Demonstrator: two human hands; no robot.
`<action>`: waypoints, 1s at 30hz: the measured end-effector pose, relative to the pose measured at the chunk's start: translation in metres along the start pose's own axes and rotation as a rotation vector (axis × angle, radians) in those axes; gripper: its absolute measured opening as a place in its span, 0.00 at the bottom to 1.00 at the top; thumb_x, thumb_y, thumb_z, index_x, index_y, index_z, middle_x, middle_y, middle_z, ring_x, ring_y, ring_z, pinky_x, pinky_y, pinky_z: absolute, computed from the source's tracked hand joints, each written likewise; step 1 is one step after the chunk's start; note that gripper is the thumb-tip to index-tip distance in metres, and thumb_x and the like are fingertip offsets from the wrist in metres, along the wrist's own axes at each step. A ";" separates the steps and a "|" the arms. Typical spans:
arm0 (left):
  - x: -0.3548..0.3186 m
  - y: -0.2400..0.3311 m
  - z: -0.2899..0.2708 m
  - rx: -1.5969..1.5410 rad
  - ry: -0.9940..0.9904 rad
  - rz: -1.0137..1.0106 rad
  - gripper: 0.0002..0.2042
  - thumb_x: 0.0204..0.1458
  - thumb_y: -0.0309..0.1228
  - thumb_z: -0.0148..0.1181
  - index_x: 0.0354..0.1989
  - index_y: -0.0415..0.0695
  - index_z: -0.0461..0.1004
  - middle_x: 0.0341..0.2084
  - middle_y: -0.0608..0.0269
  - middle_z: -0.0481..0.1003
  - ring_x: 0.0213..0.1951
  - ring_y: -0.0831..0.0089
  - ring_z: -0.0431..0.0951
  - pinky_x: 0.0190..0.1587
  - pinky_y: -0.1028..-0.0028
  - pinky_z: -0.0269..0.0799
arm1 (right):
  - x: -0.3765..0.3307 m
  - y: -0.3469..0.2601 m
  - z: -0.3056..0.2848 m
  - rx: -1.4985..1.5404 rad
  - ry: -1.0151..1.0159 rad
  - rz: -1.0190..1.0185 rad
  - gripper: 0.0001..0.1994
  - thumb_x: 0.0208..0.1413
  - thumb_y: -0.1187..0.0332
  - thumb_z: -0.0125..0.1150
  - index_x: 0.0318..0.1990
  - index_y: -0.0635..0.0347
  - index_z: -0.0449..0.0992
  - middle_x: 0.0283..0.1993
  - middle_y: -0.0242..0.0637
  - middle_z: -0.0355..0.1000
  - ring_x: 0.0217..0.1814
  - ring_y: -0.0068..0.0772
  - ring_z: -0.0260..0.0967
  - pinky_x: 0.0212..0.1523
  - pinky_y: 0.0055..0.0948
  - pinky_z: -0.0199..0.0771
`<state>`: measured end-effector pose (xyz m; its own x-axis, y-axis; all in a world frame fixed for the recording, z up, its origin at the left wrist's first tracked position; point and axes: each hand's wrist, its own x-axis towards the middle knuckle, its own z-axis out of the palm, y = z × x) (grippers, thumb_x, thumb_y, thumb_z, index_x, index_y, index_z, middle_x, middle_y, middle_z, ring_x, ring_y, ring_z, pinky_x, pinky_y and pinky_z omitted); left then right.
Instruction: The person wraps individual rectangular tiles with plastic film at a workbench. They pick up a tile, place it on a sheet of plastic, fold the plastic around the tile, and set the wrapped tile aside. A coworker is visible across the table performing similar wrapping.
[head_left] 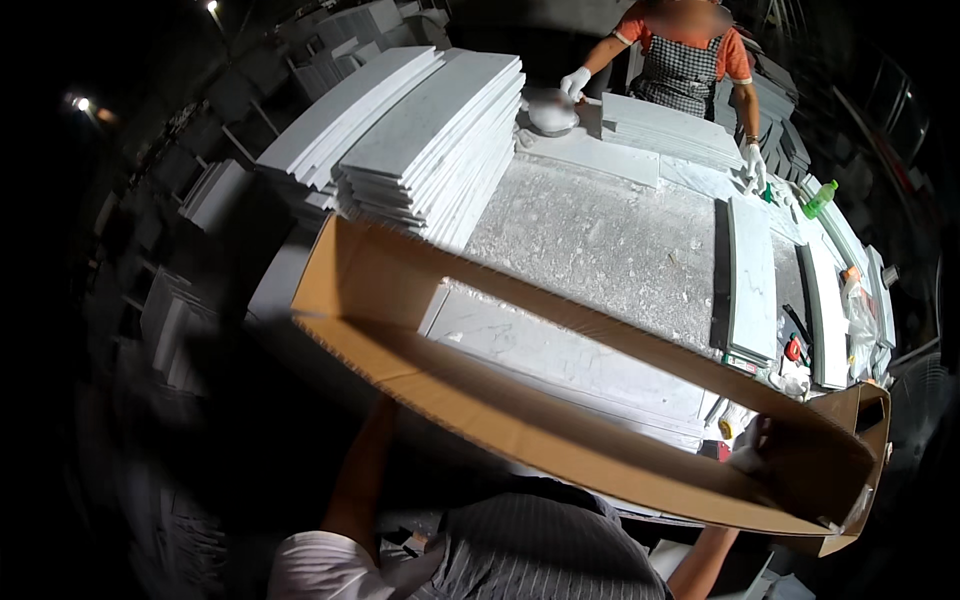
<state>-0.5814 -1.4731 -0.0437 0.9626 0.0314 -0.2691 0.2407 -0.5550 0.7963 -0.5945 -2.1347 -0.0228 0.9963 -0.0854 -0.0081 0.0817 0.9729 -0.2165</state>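
A long cardboard box stretches slantwise before me, from upper left to lower right. Its middle is open, and pale slabs show through it. It is raised and tilted over the near edge of the table. My left forearm rises to its near wall at the left, where the hand is hidden behind the cardboard. Farther right, my right forearm reaches under the lower edge, and that hand is covered too. The box appears held up between both hands, though no fingers show clearly. Folded flaps stick out at its right end.
Stacked marble slabs stand at the left of the dusty table. Across it, a person in white gloves stands by more slabs and a metal bowl. On the right are a slab stack and a green bottle.
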 end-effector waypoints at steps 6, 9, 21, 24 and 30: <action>-0.010 0.011 0.002 -0.169 0.143 -0.087 0.30 0.56 0.34 0.58 0.67 0.40 0.57 0.65 0.51 0.59 0.63 0.63 0.62 0.63 0.66 0.59 | -0.021 0.071 -0.016 0.004 0.055 0.158 0.26 0.64 0.60 0.48 0.68 0.54 0.57 0.63 0.45 0.56 0.26 0.17 0.62 0.29 0.21 0.64; -0.010 0.017 0.006 -0.220 0.225 -0.096 0.30 0.56 0.34 0.58 0.67 0.40 0.57 0.65 0.51 0.60 0.63 0.63 0.62 0.63 0.66 0.59 | -0.018 0.086 -0.018 -0.010 0.056 0.209 0.26 0.64 0.59 0.48 0.68 0.53 0.57 0.66 0.46 0.54 0.26 0.17 0.63 0.29 0.22 0.65; -0.006 0.029 0.009 -0.245 0.445 -0.098 0.28 0.57 0.34 0.57 0.66 0.40 0.58 0.64 0.52 0.61 0.63 0.63 0.62 0.63 0.66 0.59 | 0.003 0.082 -0.040 -0.565 0.012 0.194 0.22 0.64 0.55 0.47 0.63 0.49 0.62 0.74 0.49 0.50 0.29 0.18 0.68 0.35 0.25 0.72; -0.027 0.032 0.008 -0.291 0.491 -0.091 0.28 0.57 0.34 0.56 0.66 0.40 0.59 0.64 0.52 0.61 0.63 0.63 0.63 0.63 0.66 0.60 | 0.005 0.074 -0.012 -0.913 0.084 0.194 0.24 0.64 0.53 0.46 0.64 0.51 0.61 0.74 0.50 0.50 0.32 0.20 0.67 0.37 0.27 0.71; -0.068 0.028 -0.003 -0.451 0.639 -0.135 0.27 0.57 0.34 0.56 0.65 0.40 0.59 0.63 0.52 0.61 0.62 0.63 0.63 0.63 0.66 0.60 | 0.038 0.070 0.062 -1.313 0.081 0.327 0.27 0.63 0.50 0.44 0.65 0.54 0.59 0.73 0.51 0.51 0.38 0.24 0.65 0.42 0.29 0.68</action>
<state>-0.6393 -1.4888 -0.0014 0.7737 0.6212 -0.1245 0.2557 -0.1265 0.9584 -0.5493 -2.0564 0.0219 0.9572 0.0516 -0.2849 -0.2868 0.0335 -0.9574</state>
